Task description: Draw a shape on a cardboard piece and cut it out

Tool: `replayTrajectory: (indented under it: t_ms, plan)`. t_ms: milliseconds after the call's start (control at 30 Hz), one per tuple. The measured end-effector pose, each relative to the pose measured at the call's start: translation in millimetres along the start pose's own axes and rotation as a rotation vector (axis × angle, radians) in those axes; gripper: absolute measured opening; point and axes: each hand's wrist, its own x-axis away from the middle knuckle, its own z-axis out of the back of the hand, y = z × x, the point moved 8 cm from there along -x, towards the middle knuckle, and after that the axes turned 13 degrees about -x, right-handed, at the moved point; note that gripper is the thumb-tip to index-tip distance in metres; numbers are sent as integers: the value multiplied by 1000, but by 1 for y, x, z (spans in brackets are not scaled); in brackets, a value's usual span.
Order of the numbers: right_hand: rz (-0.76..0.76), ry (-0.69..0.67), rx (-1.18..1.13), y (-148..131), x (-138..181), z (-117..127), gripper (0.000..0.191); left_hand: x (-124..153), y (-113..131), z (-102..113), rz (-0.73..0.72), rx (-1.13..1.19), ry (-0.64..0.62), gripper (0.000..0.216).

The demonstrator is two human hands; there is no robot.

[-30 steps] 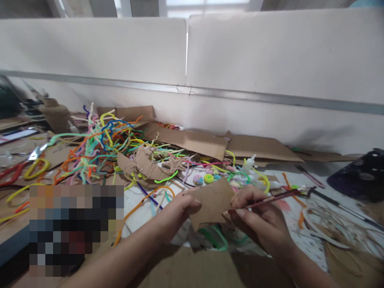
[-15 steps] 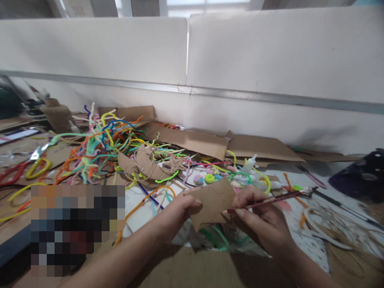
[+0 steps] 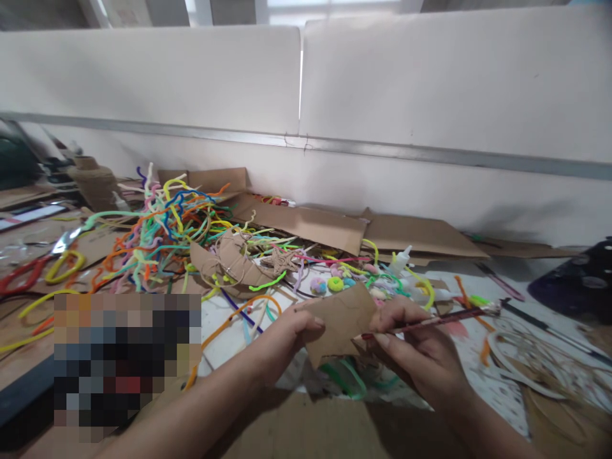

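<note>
A small brown cardboard cutout (image 3: 340, 322) is pinched at its left edge by my left hand (image 3: 287, 338), which keeps it above the table. My right hand (image 3: 415, 354) grips a dark red pencil (image 3: 433, 319) whose tip rests on the cutout's right side. The pencil's other end points right. Green pipe cleaners (image 3: 349, 379) lie just under the cutout.
A tangled heap of coloured pipe cleaners (image 3: 162, 236) fills the left middle. A cardboard crescent wound with twine (image 3: 229, 261), pom-poms (image 3: 335, 284) and a small glue bottle (image 3: 401, 258) lie behind my hands. Flat cardboard sheets (image 3: 306, 223) lean by the white partition (image 3: 306, 102). A dark object (image 3: 578, 280) sits at right.
</note>
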Motion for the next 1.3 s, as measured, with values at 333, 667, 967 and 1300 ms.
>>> replayTrajectory:
  t_ms: [333, 667, 967, 1300]
  plan:
    - [33, -59, 101, -4, 0, 0, 16, -2, -5, 9, 6, -45, 52, 33]
    - [35, -35, 110, -9, 1, -4, 16, -1, -6, 7, 7, -36, 36, 35]
    - [52, -28, 145, -10, 1, -4, 15, -1, -6, 5, 3, -33, 16, 26]
    - [92, -104, 198, -11, 1, -8, 14, -3, -8, 7, -12, -17, 15, 26]
